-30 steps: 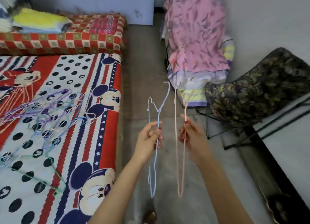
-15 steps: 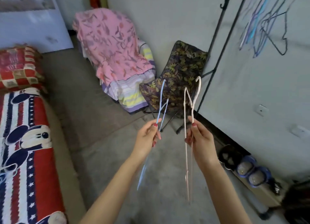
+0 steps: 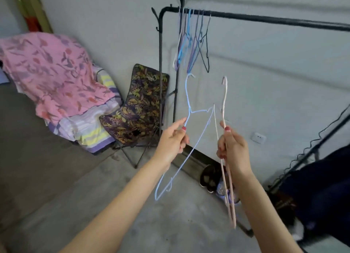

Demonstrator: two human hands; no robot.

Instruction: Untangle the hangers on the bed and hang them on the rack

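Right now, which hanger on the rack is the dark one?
The black hanger, rightmost of the bunch on the rack; the others beside it are blue, purple or pale.

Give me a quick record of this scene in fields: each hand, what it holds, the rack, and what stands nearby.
left hand: pinches blue hanger
right hand: grips pink hanger
hangers: apart, hooks up
rack: black, several hangers on lower rail
nearby: floral folding chair, shoes on floor
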